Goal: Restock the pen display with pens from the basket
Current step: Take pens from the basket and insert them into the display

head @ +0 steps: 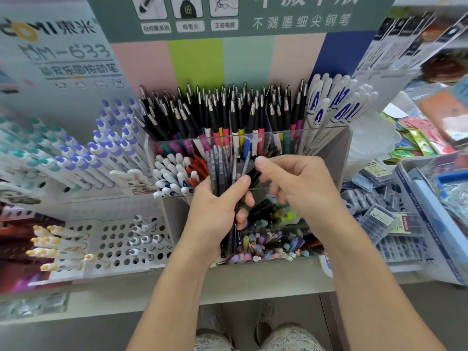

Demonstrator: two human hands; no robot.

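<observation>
The left hand (217, 211) is wrapped around a bundle of pens (222, 171), thumb across the front, fingers curled behind. These pens are slim, with translucent grey-blue and dark barrels, held upright and fanned a little at the top. The right hand (296, 183) pinches one dark pen (254, 173) at the bundle's upper edge between thumb and forefinger; its other fingers are curled loosely below.

Both hands are in front of the clear display box (326, 143), over its middle tier. Behind them the back tier is packed with black pens (222, 110) with silver tips and coloured lower barrels. At its right end stand white pens (336, 102) with a blue "A". The tier left of the hands holds short white pens (172, 176) and a few red ones (200, 163). Below the hands a front compartment holds pastel-capped pens (266, 247).

The backboard (248, 19) reads "不溅墨细尖钢笔", with small labels "自控墨系统", "细笔尖" and "正姿笔握". A left-hand board (58, 51) reads "東米" and "DM-633".

To the left, white pens with purple caps (106, 148) and teal caps (30, 148) lean in a holed rack (119, 239). To the right lie clear packets (379, 211) and a blue-edged bin (415, 198).
</observation>
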